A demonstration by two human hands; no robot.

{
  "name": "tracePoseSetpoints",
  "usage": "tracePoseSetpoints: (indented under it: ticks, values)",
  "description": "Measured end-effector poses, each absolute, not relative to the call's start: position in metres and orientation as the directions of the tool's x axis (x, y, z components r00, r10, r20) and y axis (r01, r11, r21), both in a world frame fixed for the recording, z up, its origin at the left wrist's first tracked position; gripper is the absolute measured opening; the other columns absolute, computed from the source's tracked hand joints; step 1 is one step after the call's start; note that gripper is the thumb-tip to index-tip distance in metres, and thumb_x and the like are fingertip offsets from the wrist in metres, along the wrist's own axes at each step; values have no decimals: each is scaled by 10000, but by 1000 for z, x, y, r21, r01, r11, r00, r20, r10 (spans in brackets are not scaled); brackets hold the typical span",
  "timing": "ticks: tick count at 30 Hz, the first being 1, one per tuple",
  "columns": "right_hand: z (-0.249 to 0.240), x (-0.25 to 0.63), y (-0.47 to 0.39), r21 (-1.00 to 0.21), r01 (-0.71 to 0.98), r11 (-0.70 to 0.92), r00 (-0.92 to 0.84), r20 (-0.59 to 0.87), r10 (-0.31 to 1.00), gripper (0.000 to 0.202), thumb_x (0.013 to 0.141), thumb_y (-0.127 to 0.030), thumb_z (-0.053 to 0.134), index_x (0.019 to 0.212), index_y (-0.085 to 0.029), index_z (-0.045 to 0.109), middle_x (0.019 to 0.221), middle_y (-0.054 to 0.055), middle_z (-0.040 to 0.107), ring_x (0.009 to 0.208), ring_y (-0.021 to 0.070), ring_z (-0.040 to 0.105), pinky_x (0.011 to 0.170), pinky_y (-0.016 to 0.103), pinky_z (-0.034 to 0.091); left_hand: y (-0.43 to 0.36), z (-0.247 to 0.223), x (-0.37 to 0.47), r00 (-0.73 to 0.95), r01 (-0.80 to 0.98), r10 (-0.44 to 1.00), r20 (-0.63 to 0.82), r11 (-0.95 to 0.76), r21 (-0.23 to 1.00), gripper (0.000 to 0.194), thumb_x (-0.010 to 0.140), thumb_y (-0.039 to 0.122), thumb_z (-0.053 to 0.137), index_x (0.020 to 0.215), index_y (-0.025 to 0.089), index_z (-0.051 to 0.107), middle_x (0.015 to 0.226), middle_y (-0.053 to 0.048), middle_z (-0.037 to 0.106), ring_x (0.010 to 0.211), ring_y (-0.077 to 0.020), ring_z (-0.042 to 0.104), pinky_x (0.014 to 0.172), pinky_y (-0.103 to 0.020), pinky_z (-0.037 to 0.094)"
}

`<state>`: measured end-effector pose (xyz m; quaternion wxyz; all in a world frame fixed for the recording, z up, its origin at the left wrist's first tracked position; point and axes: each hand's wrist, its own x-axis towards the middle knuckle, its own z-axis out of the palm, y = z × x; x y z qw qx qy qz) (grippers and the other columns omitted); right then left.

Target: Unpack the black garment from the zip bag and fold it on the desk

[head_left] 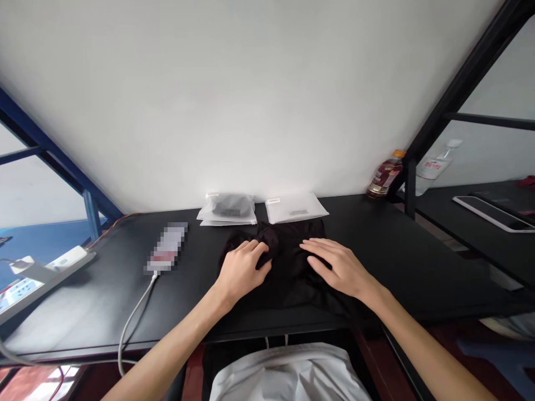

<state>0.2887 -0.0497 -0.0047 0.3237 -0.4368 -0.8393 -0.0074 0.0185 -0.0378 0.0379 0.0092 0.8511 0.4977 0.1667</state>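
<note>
A crumpled piece of black cloth (pixel 288 278) lies on the black desk in front of me; its dark colour hides its folds and exact kind. My left hand (pixel 246 268) has its fingers curled over a bunched fold at the cloth's left side. On the right part of the cloth rests my right hand (pixel 334 264), palm down with fingers stretched out and the thumb apart. Just behind the cloth, near the wall, lie a frosted zip bag (pixel 228 209) with something dark inside and a flatter frosted zip bag (pixel 296 208).
To the left lies a phone (pixel 167 248) with a white charging cable (pixel 136 312) trailing off the desk edge. A white power strip (pixel 45 278) sits at far left. A dark drink bottle (pixel 385 175) leans by the right frame post, with a clear bottle (pixel 434 167) beyond.
</note>
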Motion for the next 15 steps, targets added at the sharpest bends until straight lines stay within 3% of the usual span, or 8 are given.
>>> tracePoseSetpoints:
  ticks: [5, 9, 15]
  values:
    - [-23, 287, -46, -190, 775, 603, -430, 540, 723, 297, 952, -262, 591, 1204, -226, 744, 1274, 101, 741, 1192, 303, 692, 1008, 503, 586, -32, 48, 11, 229, 926, 950, 211, -280, 254, 116, 947, 293, 562, 1005, 260, 657, 906, -10, 776, 830, -249, 744, 674, -302, 472]
    - [-25, 293, -44, -190, 768, 611, -431, 554, 713, 294, 953, -249, 596, 1206, -228, 746, 1260, 99, 748, 1190, 299, 693, 1001, 497, 596, -26, 61, -6, 42, 973, 985, 166, -78, 216, 222, 949, 288, 519, 1159, 269, 589, 868, -14, 779, 825, -293, 751, 681, -325, 469]
    - [-22, 296, -43, -230, 766, 601, -416, 536, 735, 336, 941, -240, 604, 1258, -257, 715, 1279, 85, 739, 1209, 300, 681, 1010, 507, 594, -20, 54, -37, 27, 994, 999, 32, -30, 107, 323, 895, 274, 561, 1214, 238, 520, 985, -82, 749, 881, -334, 736, 708, -373, 504]
